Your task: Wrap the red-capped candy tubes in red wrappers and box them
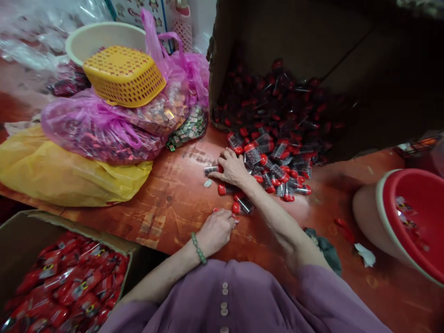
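A heap of small clear vials with red caps (277, 157) spills from a tipped dark cardboard box (243, 41) onto the red floor. My right hand (231, 167) reaches into the near edge of the heap, fingers spread over a few vials. My left hand (217, 231), with a green bead bracelet at the wrist, is closed around something small with a bit of red showing at the fingers. A few loose vials (239, 203) lie between the two hands.
Pink plastic bags (104, 125) of small packets lie at the left under a yellow basket (125, 74), with a yellow bag (62, 171) in front. A cardboard box of red sachets (69, 282) is at bottom left. A red basin (416, 217) stands at right.
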{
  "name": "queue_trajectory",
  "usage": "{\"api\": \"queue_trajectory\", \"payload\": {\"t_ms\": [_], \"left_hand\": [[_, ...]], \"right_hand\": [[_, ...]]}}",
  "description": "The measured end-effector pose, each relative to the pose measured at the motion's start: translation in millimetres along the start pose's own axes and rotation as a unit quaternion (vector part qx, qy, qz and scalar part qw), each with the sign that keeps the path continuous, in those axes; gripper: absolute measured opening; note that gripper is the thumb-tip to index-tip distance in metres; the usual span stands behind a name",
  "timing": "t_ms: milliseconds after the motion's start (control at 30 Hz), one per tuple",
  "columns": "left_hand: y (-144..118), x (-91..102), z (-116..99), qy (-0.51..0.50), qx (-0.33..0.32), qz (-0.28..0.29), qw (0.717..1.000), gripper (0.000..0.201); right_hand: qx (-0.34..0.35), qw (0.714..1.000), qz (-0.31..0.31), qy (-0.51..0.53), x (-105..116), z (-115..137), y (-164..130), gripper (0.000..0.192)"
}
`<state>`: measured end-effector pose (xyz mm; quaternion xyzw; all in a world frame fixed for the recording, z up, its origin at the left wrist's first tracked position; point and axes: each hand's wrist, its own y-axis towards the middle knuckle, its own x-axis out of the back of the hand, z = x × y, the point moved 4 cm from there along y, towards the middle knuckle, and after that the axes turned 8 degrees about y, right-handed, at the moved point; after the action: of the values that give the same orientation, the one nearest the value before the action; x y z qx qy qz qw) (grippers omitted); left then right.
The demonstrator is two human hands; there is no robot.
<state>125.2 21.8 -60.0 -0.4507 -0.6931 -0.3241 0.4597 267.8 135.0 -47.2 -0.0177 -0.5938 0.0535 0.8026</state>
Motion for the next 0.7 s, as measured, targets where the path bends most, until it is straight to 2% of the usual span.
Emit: {"api": "queue_trajectory", "payload": {"t_ms": [100, 233, 333, 400, 500, 600, 700], "left_hand": [[-1, -0.5, -1, 0.009, -0.002, -0.029, 1.000, 0.022], [-5, -1.2, -2, -0.001, 0.007, -0.093, 0.996, 0.023], [-8, 5.2, -4, -0.033, 0.007, -0.141, 0.989, 0.023], [-11, 13.7, -3, -0.068, 0.015, -0.172, 0.983, 0.021], [-14, 29.8, 3, -0.127, 0.039, -0.220, 0.966, 0.018], [-15, 43.5, 12, -0.181, 0.084, -0.258, 0.945, 0.017], [-16, 49.8, 19, -0.256, 0.133, -0.278, 0.916, 0.012]], "right_hand": [[0.015, 0.999, -0.007, 0.043, -1, -7, -12, 0.051], [0.045, 0.989, -0.064, 0.127, 7, -10, -25, 0.035], [-0.002, 0.964, -0.120, 0.236, 21, -11, -40, 0.029], [-0.042, 0.932, -0.156, 0.324, 30, -13, -54, 0.031], [-0.067, 0.860, -0.184, 0.471, 37, -15, -78, 0.038], [-0.090, 0.785, -0.185, 0.584, 34, -19, -102, 0.040], [-0.116, 0.731, -0.203, 0.641, 26, -23, -126, 0.046]]}}
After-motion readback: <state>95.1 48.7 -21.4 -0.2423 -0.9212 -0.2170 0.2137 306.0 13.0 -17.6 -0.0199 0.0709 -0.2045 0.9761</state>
